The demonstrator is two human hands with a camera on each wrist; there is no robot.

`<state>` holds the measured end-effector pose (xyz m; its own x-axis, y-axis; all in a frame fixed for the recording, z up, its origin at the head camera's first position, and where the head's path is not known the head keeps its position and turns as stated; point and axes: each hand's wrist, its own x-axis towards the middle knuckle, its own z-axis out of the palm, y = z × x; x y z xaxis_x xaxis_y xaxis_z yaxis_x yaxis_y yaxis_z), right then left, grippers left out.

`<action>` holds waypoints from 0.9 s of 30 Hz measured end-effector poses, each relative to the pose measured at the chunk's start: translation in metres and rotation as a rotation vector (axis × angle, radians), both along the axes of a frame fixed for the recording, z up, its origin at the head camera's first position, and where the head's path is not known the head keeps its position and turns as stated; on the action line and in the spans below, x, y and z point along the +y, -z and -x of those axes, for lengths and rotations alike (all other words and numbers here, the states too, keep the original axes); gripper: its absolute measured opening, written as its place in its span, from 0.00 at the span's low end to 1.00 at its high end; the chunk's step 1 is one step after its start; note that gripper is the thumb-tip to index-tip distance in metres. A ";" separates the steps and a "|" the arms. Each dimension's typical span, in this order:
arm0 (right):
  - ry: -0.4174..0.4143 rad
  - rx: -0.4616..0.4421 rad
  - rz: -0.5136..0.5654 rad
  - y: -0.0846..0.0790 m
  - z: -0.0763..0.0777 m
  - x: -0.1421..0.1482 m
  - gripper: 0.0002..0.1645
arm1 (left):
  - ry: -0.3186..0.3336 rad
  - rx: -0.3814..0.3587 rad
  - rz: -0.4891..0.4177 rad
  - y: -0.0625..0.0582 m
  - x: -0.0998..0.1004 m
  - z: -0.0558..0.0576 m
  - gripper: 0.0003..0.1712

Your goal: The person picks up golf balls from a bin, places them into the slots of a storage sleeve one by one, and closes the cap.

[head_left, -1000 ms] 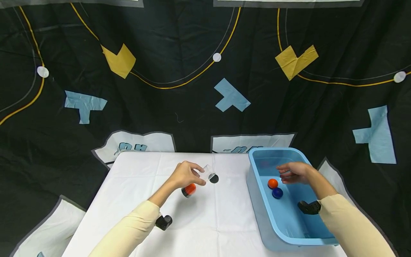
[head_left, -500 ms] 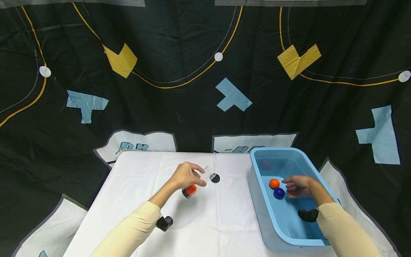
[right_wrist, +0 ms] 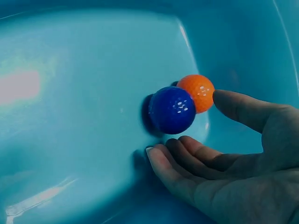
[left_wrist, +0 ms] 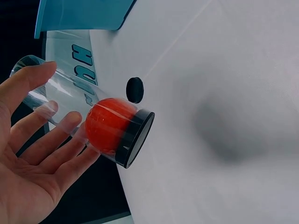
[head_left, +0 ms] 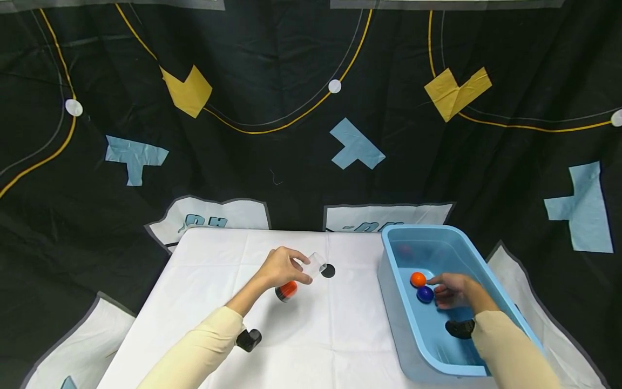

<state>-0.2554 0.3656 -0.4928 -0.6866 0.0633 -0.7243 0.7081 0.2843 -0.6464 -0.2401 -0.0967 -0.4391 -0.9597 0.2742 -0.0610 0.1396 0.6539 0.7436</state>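
You hold a clear tube [left_wrist: 77, 99] in your left fingers [left_wrist: 56, 135] above the table [head_left: 291, 362], tilted, its black cap [left_wrist: 138, 140] toward 8 o'clock, its clear end toward 2. A glossy red ball [left_wrist: 106, 126] sits inside against the cap. Toward 3 o'clock from the tube, on the floor of the blue tub [head_left: 398, 313] near its 11 o'clock corner, lie a dimpled orange ball [right_wrist: 201, 93] and, just beside it at 5 o'clock, a shiny blue ball [right_wrist: 173, 110], both next to your right fingers [right_wrist: 175, 177].

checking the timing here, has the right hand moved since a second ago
Yes: judged against the blue bin in the head view, the right hand has moved down the picture, to beside the orange ball and blue ball.
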 end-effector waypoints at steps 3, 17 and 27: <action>0.008 -0.008 0.001 0.003 0.000 0.000 0.31 | -0.003 -0.002 0.001 0.000 0.000 0.000 0.24; 0.048 -0.037 0.024 0.014 0.007 -0.001 0.29 | -0.025 -0.012 -0.011 -0.001 -0.001 0.000 0.23; 0.083 -0.041 0.028 0.017 0.007 -0.004 0.30 | -0.019 -0.012 -0.012 0.000 -0.001 0.000 0.23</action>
<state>-0.2626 0.3613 -0.5097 -0.6493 0.0979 -0.7542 0.7547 0.2059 -0.6229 -0.2405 -0.0973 -0.4389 -0.9639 0.2571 -0.0696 0.1184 0.6475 0.7528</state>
